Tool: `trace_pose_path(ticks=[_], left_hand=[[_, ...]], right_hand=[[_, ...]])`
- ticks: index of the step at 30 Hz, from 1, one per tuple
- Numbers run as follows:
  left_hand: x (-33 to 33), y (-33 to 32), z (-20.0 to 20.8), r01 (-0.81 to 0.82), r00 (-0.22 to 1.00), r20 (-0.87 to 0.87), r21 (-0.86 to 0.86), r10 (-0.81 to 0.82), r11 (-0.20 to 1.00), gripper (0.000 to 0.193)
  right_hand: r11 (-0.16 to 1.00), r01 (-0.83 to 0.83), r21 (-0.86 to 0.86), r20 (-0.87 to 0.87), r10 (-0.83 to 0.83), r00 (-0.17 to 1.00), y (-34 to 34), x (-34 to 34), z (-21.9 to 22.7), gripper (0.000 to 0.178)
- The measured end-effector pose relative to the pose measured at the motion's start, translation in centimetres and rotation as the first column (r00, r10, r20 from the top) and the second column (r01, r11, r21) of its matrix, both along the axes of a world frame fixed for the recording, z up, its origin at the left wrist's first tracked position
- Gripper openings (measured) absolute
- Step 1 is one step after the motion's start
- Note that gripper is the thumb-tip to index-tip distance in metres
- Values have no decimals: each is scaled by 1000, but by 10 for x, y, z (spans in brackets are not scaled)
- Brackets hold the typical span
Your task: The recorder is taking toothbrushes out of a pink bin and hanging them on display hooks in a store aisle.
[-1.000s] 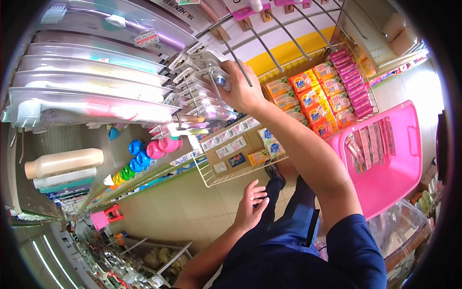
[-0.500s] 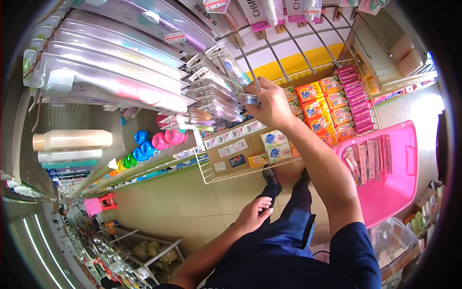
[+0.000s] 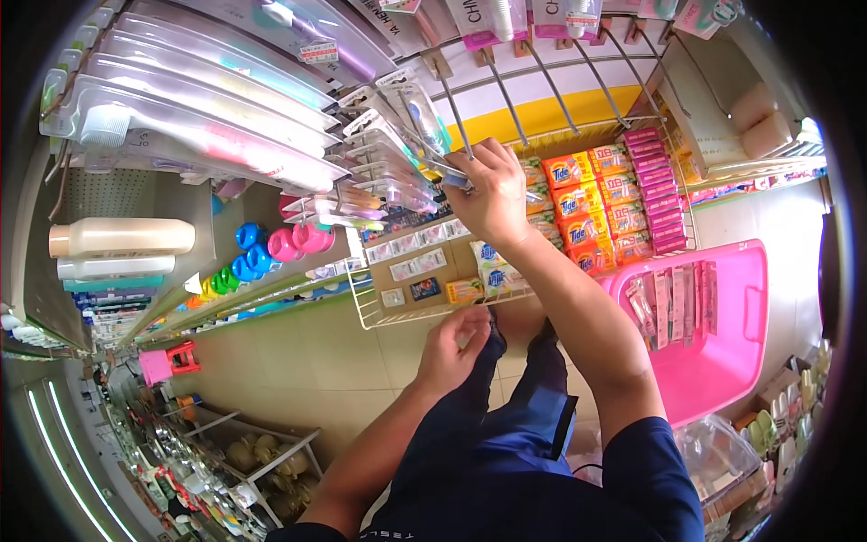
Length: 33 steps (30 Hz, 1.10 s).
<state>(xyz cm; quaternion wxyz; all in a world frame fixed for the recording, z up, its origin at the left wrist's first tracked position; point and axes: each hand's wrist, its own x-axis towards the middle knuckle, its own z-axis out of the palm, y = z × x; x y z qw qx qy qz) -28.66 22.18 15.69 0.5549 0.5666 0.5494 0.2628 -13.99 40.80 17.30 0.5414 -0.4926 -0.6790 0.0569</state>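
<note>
My right hand (image 3: 492, 194) is closed on a slim blister pack (image 3: 454, 172), probably a toothbrush, beside bare metal display hooks (image 3: 506, 99). My fingers cover most of the pack, and a thin end sticks out past the palm. Just left of that hand hang several carded toothbrush packs (image 3: 420, 113) on a hook. Lower down, my left hand (image 3: 452, 350) hovers in front of my legs with loosely bent fingers and nothing in it. A pink plastic bin (image 3: 745, 343) to my right contains several long toothbrush packs (image 3: 673, 307).
A cream wire basket (image 3: 370, 312) holds orange soap packs (image 3: 573, 203), magenta boxes (image 3: 643, 185) and small white packs. Large clear toothbrush cases (image 3: 208, 135) jut out at upper left. Bottles (image 3: 122, 239) line the left shelf. A pink and red stool (image 3: 167, 363) stands on the tiled floor.
My left hand has risen towards the wire basket. My right hand has shifted slightly in the view, with the slim pack now tilted in its fingers. The whole view has swung a little.
</note>
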Motion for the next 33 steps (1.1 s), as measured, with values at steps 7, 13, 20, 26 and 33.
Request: trace_pose_path(ticks=[7, 13, 20, 26, 33], left_hand=[[27, 59, 4, -138, 988, -26, 292, 152, 947, 66], [47, 117, 12, -285, 948, 227, 305, 221, 909, 77], [28, 89, 6, -207, 970, 170, 201, 174, 958, 76], [10, 44, 0, -152, 973, 192, 129, 125, 980, 72], [-7, -5, -2, -44, 992, 116, -32, 48, 999, 55]], right_hand=[[991, -94, -93, -114, 83, 990, 5, 0, -8, 27], [989, -60, -136, -62, 52, 997, -4, 3, 4, 26], [993, -47, -107, 251, 72, 965, -11, 16, 3, 32], [987, -119, -106, 333, 147, 931, -13, 16, 7, 41], [989, -113, -97, 428, 144, 892, -8, 22, 11, 45]])
